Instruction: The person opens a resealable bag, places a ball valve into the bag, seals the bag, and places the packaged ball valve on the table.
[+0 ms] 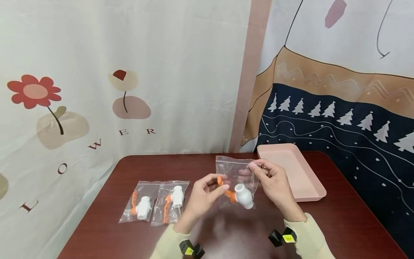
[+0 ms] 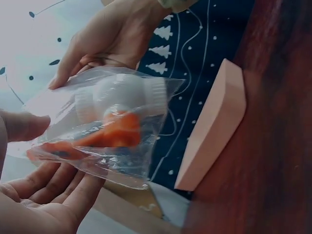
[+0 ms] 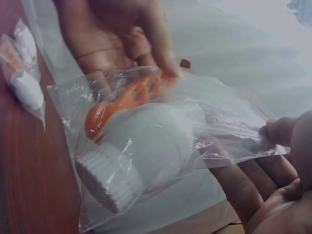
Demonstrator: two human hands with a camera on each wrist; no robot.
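Note:
A clear zip-lock bag (image 1: 231,166) is held up above the table, with a white plastic ball valve (image 1: 244,196) inside it. The valve's orange lever handle (image 3: 131,97) points toward my left hand (image 1: 203,196). Through the film, that hand pinches the free end of the handle between thumb and fingers. My right hand (image 1: 275,181) grips the bag's upper right corner by the zip strip, thumb in front and fingers behind. In the left wrist view the valve body (image 2: 119,95) hangs between both hands, blurred by the shiny plastic.
Two more bagged valves, a left one (image 1: 143,208) and a right one (image 1: 177,197), lie side by side on the dark red table (image 1: 233,237). A shallow pink tray (image 1: 310,183) stands at the back right. Printed curtains (image 1: 194,72) hang behind the table.

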